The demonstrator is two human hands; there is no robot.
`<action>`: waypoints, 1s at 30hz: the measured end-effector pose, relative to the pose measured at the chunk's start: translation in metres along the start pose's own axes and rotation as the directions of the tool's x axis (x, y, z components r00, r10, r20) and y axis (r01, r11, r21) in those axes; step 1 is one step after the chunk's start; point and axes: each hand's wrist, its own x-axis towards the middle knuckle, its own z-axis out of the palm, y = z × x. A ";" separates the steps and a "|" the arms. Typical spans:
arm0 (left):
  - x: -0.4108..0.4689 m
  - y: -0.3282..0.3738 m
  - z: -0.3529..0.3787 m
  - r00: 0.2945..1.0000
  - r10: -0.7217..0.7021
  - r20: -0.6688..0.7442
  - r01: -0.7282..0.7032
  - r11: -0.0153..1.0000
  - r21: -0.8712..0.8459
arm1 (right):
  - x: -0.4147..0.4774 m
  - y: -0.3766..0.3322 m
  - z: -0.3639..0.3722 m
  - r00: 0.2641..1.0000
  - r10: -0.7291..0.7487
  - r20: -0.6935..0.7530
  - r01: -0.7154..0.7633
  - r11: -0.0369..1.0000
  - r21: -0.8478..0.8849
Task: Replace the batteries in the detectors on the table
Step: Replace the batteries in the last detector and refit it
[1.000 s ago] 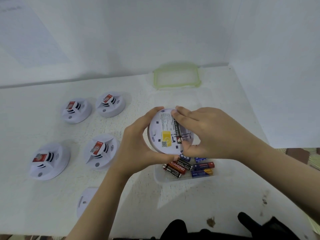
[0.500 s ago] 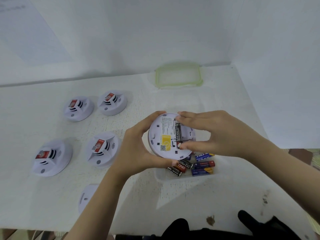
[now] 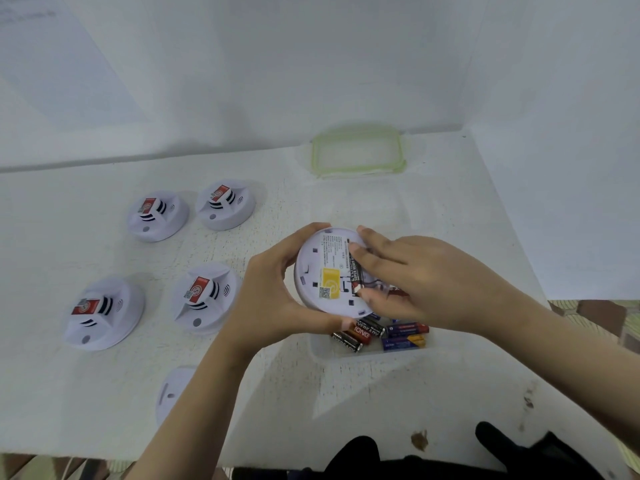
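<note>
White round upturned detector (image 3: 325, 268) is held underside-up above the table (image 3: 69, 393), over the far edge of a clear tub (image 3: 318, 348), centre-right of the head view. Left hand (image 3: 273, 299) grips its left rim, thumb over the top edge, fingers curled under the bottom edge. Right hand (image 3: 415, 275) reaches in from the right, fingers nearly straight over the compartment: a fingertip sits on the upper end of a black battery (image 3: 356, 271) and the thumb tip on its lower end, pinching it lengthwise. The battery lies in the slot and its wrap reads "SUPER HEAVY"; the rest is covered. Yellow sticker (image 3: 330, 287) on the underside carries a QR code. Block of small print above it is too small to read.

The tub holds loose batteries (image 3: 370, 327): a black one reads "EVEREADY", a red one shows "ONG", and two have blue ends. Their small text is illegible.

Four detectors (image 3: 204, 297) sit face-up on the table to the left, in two rows of two, apart from each other. Each has a red label with a circular logo; the writing is unreadable. White back plate (image 3: 173, 389) lies flat near the front edge, partly behind the left forearm. Green-rimmed clear lid (image 3: 358, 155) lies flat by the back wall. Brown stains (image 3: 419, 439) mark the front right of the table.
</note>
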 end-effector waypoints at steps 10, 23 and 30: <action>-0.001 -0.003 -0.001 1.000 -0.014 -0.012 0.014 1.000 -0.023 | -0.004 0.002 0.004 0.996 0.086 0.015 -0.087 0.987 0.138; 0.004 0.004 -0.002 1.000 0.023 0.002 -0.022 0.999 -0.022 | -0.004 0.005 -0.007 0.993 0.085 -0.078 -0.071 0.984 0.164; 0.003 0.001 -0.004 1.000 0.010 -0.009 -0.010 1.000 -0.022 | 0.001 0.001 -0.002 0.994 0.004 -0.110 0.004 0.997 0.079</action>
